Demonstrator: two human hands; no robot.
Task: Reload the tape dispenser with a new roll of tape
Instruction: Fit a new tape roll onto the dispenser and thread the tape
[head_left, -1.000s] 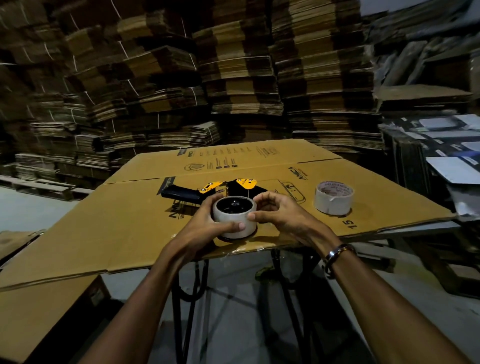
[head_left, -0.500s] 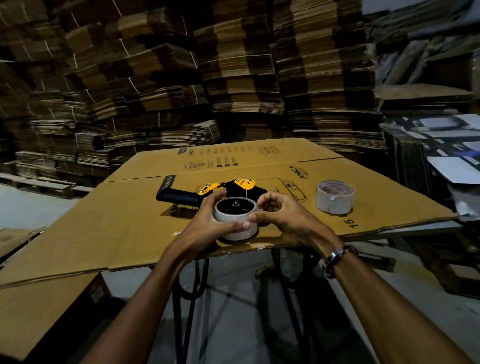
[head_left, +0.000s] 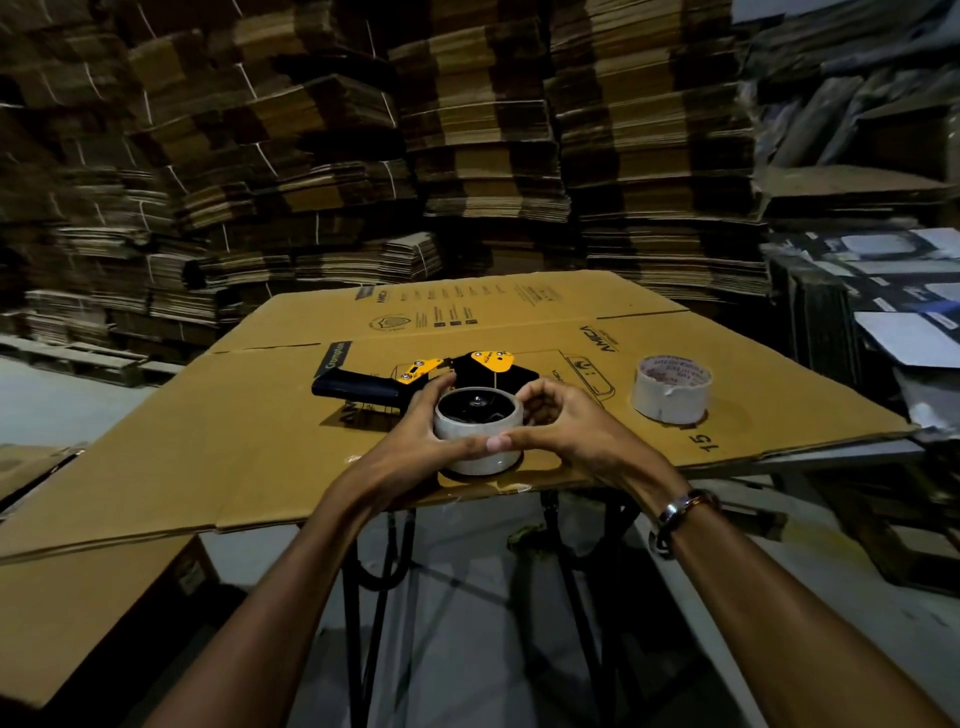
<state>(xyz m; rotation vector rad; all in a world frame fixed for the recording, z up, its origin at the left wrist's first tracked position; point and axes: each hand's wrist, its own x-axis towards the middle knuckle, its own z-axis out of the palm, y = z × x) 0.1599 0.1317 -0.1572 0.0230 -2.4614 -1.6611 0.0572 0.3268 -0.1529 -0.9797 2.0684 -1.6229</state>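
A black and yellow tape dispenser (head_left: 467, 371) lies on its side on a flattened cardboard sheet (head_left: 260, 415), its handle pointing left. A white tape roll (head_left: 478, 431) sits on the dispenser's hub near the sheet's front edge. My left hand (head_left: 410, 441) wraps the roll's left side, the thumb across its front. My right hand (head_left: 566, 431) cups the right side, fingertips meeting the left thumb. A second white tape roll (head_left: 671, 387) stands alone to the right on the sheet.
The sheet rests on a black-legged stand (head_left: 374, 597) and overhangs it. Tall stacks of flattened cartons (head_left: 467, 130) fill the back. Printed boxes (head_left: 883, 301) pile up at the right. Another carton (head_left: 78, 613) lies low at the left.
Both hands stay on the roll. The fingers have shifted slightly around it, and the right fingertips now touch the left thumb at the front.
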